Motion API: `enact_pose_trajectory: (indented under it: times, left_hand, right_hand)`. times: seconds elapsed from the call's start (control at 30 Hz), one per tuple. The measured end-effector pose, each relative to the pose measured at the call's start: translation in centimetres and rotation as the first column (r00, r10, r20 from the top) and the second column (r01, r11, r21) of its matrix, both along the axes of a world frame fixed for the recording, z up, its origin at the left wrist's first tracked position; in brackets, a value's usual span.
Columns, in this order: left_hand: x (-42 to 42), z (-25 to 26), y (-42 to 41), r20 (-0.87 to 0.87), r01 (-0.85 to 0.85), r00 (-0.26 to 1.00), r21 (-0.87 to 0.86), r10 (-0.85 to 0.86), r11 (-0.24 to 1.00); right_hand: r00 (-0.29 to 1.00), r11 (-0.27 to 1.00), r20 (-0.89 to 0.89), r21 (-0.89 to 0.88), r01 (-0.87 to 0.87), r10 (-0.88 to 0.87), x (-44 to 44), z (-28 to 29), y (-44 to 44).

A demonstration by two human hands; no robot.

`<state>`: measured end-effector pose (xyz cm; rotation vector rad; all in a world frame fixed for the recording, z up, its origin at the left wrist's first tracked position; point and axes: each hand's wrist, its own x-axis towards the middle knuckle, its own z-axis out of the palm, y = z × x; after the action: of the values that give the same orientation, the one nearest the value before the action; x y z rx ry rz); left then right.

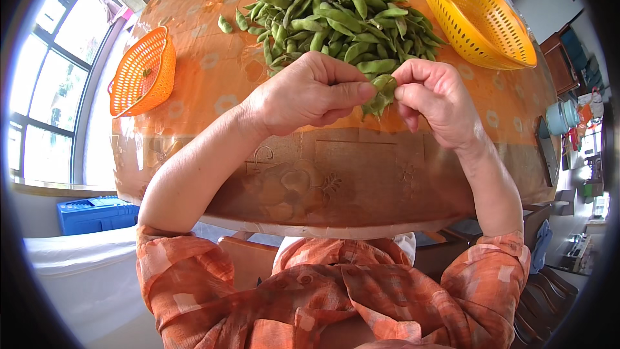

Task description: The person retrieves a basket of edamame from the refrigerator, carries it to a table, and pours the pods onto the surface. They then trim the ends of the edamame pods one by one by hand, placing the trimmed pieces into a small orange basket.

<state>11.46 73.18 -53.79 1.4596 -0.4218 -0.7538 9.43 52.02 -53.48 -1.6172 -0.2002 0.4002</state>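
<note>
Between my two hands is a green soybean pod (381, 93), which looks split, with a pale inner side showing. My left hand (315, 92) pinches its left side between thumb and forefinger. On the other side my right hand (433, 99) grips the pod's right edge with thumb and fingertips. Just beyond my hands lies a large heap of green soybean pods (334, 14). Whether beans sit inside the held pod is hard to tell.
An orange plastic basket (167, 75) with a few small bits inside stands at the left. A larger yellow colander (445, 22) is at the far right. Two loose pods (225, 24) lie left of the heap. A dark flat device (546, 150) rests at the table's (348, 179) right edge.
</note>
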Motion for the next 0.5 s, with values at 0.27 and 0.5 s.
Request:
enact_pose_trajectory:
  times: [0.27,0.5]
  left_hand:
    - [0.01,-0.35,-0.1,0.02,0.038,0.999,0.057,-0.039,0.998]
    - [0.95,-0.56,0.82,-0.092,0.142,0.985,-0.011,-0.143,0.99]
  right_hand:
    - [0.999,0.999,0.021,-0.02,-0.049,0.049,0.03,-0.1,0.24]
    - [0.989,0.989,-0.005,0.016,-0.145,0.145,0.14,0.05,-0.05]
